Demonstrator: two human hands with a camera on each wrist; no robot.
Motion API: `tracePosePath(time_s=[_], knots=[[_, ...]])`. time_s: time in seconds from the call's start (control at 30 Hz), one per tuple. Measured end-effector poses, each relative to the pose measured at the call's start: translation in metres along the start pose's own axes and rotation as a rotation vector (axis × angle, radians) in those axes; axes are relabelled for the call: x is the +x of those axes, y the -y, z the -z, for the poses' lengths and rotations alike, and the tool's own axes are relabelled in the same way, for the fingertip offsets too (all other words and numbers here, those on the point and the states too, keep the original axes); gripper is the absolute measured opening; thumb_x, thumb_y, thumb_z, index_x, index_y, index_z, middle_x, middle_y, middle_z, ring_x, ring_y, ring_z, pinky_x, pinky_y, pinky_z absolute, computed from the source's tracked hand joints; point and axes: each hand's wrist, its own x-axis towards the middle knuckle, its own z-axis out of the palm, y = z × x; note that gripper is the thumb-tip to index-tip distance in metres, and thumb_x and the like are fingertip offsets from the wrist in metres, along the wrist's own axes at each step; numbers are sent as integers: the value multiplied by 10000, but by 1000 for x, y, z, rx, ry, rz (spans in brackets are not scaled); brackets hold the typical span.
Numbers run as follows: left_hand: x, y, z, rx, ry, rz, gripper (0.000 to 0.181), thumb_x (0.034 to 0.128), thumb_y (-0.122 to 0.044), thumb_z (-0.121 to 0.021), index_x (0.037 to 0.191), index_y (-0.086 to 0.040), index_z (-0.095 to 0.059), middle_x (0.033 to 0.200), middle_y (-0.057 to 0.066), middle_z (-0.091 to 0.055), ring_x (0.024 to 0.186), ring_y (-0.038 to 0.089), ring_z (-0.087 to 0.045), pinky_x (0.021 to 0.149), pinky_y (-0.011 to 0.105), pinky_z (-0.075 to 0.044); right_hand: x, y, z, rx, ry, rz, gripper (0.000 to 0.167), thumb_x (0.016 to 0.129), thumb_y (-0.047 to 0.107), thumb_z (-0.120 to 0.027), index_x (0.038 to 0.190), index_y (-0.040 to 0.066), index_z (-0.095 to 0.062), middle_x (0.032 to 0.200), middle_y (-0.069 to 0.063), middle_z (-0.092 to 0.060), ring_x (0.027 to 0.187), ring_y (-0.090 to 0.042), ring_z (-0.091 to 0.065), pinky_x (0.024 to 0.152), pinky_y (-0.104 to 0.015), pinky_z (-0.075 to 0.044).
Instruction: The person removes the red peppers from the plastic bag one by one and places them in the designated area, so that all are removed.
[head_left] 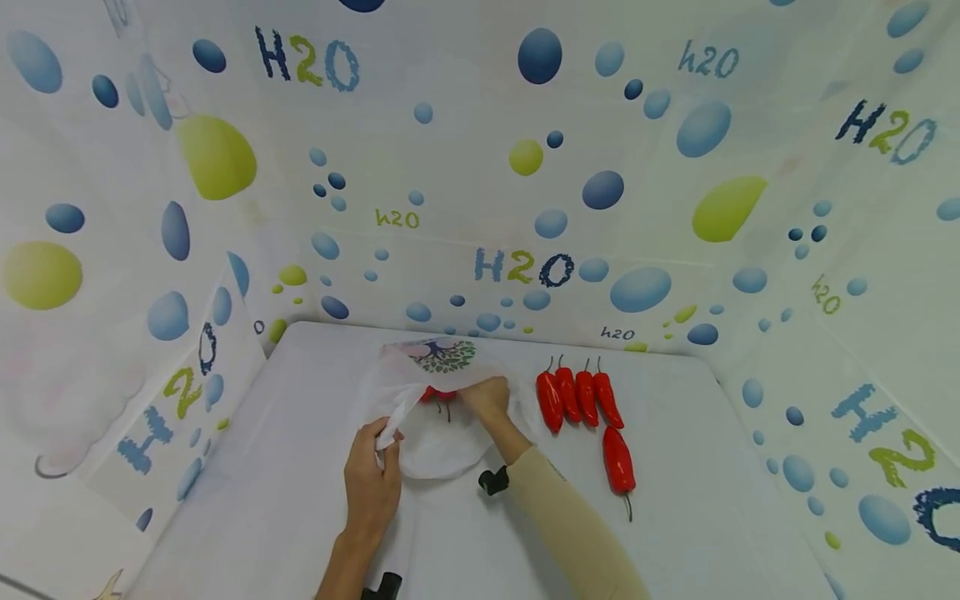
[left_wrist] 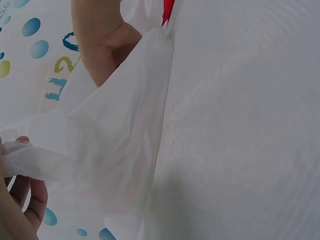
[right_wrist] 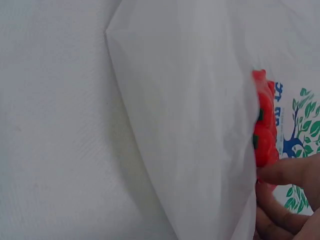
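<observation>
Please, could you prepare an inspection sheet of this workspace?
Surface: table with white cover.
Job's things: white bag with tree print, red peppers inside, count unclear; five loose peppers to its right, four side by side, one nearer the person.
Clutter: nothing seen.
Hands: left hand holds the bag's edge; right hand reaches inside, its grip unclear.
Cables: none certain; a dark line at the head view's lower left is unclear.
Surroundings: wall covering with blue and green spots and H2O lettering.
</observation>
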Motion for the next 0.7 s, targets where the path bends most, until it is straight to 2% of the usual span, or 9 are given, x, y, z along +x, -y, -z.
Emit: tracePosePath(time_s=[0.03,0.2,0.37,0.6,0.7], knots=[[0,0,0,0,2,2,279,956,94,-625,1229,33,-616,996,107,-672,917,211,-615,917,126,-409,0,0,0,-12,-1,11,650,758,263,-819,1161,-189,-584,1062,-291,-667,821,-310,-675,698,-401,-588],[1,-1,1,-2,-6,-2,278,954,109,-622,1221,35,-620,993,92,-670,918,211,-621,917,125,-412,0,1,-9,-72,14,35,594,781,353,-823,1159,-75,-662,1046,-224,-699,834,-290,-690,698,-404,-590],[0,1,1,-3,-9,-9,271,957,110,-618,1220,44,-620,985,104,-670,906,220,-619,912,125,-414,-4,6,-13,-124,36,51,622,783,401,-837,1248,24,-670,1121,-184,-708,968,-329,-697,792,-453,-587],[0,2,1,-6,18,31,240,986,49,-607,1226,42,-614,999,106,-671,914,221,-615,916,133,-414,-9,8,-13,-130,63,8,732,805,480,-815,1321,1,-615,1207,-222,-660,1120,-395,-658,911,-500,-558],[-1,4,0,-3,15,26,244,984,57,-603,1227,47,-612,998,108,-670,913,221,-615,917,131,-414,-9,7,-13,-121,63,-1,751,804,504,-815,1339,17,-613,1227,-209,-660,1135,-381,-654,922,-495,-555]])
